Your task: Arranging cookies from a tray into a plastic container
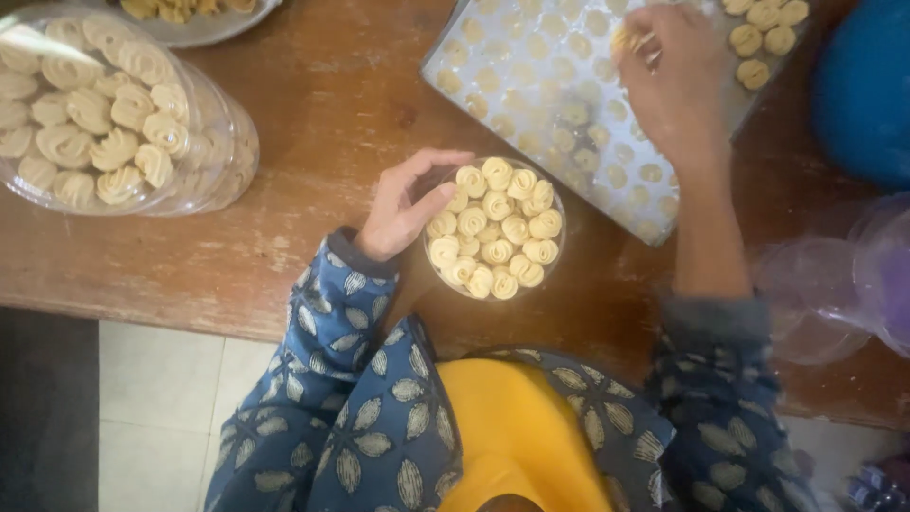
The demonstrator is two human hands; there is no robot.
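A round clear container stands on the wooden table, filled with pale swirl cookies. My left hand curls around its left rim, fingertips touching the cookies at the edge. My right hand reaches out over a metal baking tray and pinches one cookie between its fingers. A small group of cookies lies at the tray's far right corner; greasy rings mark the tray's bare part.
At the far left stand stacked clear tubs full of cookies. A plate with cookies sits at the top. Empty clear containers and a blue round object are on the right. The table edge runs near me.
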